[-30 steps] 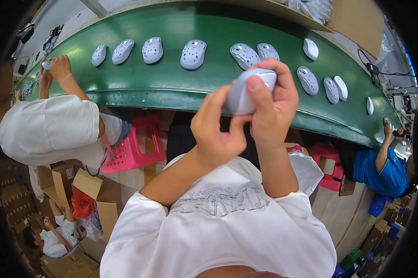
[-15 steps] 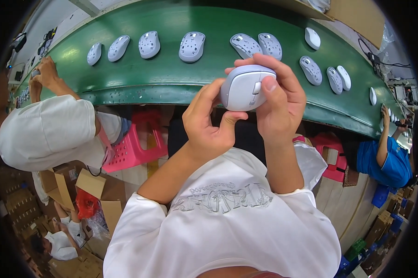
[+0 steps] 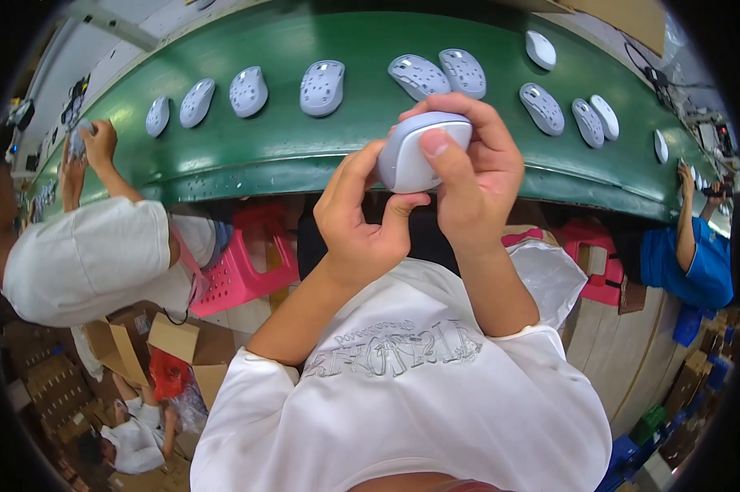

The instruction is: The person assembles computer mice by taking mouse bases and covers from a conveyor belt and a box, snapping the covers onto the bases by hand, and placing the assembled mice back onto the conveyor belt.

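Note:
A computer mouse, pale lavender with a whitish top, is held between my two hands above the bench's near edge. My left hand grips its left side, fingers behind and thumb at the lower edge. My right hand wraps its right side, the thumb lying across the top and hiding part of it; no scroll wheel shows. Just beyond lie two lavender mouse shells side by side, their surfaces dotted with dark openings. Another such shell lies to their left.
More mouse shells line the green bench leftward; others and white pieces lie right. Co-workers sit at left and right. Nearby stand a pink stool and open cartons.
The mouse has turned in my hands, and its scroll wheel no longer shows. My right thumb has moved over its top. The left co-worker's hands have shifted.

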The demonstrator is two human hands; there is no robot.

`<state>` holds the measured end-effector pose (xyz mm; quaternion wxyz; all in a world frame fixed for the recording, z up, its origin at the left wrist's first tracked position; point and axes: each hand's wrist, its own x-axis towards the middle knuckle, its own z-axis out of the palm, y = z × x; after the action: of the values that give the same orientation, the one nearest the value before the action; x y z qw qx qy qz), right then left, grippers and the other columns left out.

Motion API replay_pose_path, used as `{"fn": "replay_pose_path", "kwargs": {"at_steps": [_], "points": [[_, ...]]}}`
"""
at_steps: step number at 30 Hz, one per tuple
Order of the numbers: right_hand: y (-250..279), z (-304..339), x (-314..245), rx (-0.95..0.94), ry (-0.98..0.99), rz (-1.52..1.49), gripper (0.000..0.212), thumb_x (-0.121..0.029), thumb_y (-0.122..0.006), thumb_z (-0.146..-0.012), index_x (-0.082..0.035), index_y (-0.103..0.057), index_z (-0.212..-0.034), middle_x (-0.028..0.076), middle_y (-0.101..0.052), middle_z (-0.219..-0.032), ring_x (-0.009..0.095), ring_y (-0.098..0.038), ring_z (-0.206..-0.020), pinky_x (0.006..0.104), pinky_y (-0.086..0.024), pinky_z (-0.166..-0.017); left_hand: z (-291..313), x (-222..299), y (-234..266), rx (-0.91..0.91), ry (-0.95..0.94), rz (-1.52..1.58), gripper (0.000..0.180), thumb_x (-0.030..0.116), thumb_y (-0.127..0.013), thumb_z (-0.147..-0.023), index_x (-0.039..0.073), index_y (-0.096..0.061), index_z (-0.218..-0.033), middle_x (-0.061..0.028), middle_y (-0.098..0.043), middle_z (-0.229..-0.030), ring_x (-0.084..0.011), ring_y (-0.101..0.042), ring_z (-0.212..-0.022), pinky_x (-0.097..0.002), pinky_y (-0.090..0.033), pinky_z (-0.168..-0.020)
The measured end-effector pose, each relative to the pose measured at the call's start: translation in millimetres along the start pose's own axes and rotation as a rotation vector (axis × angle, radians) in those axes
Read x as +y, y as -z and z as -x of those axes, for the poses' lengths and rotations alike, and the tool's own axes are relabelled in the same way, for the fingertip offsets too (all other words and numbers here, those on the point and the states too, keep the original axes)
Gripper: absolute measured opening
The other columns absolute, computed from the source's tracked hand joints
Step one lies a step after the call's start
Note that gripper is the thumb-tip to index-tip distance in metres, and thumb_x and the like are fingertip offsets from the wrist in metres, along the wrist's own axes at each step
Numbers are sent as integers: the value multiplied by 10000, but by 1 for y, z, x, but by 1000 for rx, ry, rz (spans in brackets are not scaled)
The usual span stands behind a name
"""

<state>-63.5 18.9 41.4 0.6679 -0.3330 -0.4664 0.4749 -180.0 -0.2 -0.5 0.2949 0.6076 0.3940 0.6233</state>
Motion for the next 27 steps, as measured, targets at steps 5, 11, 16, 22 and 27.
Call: {"fn": "replay_pose_path", "kwargs": {"at_steps": [5, 11, 16, 22, 27], "points": [[27, -6, 13, 11, -53, 15, 352, -20, -589, -851, -4, -557, -1201, 165, -643, -1070, 222, -630, -939, 284, -523, -809, -6, -13, -17, -59, 227, 133, 472, -77, -713, -678, -43, -597, -1134, -128, -669, -936, -209, -625, -778, -278, -523, -696], [122, -41, 24, 108, 264, 497, 417, -22, -615, -860, -8, -528, -1268, 140, -606, -1193, 217, -583, -1068, 318, -482, -925, -61, -44, -94, -322, 43, -142, 379, -22, -718, -686, -44, -625, -1053, -134, -677, -868, -224, -626, -756, -311, -514, -713], [279, -97, -16, 580, 167, 771, 355, -146, -717, -825, -46, -639, -1157, 88, -678, -1073, 209, -630, -973, 317, -507, -834, -179, -116, -184, -416, 379, -316, 425, 172, -762, -741, -69, -652, -1073, -167, -701, -922, -275, -654, -812, -356, -521, -774], [371, -71, -36, 510, -268, 1254, 466, -165, -739, -768, -47, -615, -1202, 125, -636, -1105, 196, -593, -870, 302, -513, -760, -205, -158, -225, -487, 626, -375, 550, 244, -723, -779, 3, -573, -1250, -171, -677, -1114, -293, -672, -914, -363, -524, -844], [331, -67, -21, 599, -446, 1469, 689, -397, -786, -716, -12, -581, -1250, 198, -614, -1087, 327, -630, -965, 378, -526, -827, -227, -164, -229, -771, 162, -840, 633, 297, -678, -763, 99, -518, -1343, -124, -655, -1210, -296, -662, -999, -364, -513, -896]]}}
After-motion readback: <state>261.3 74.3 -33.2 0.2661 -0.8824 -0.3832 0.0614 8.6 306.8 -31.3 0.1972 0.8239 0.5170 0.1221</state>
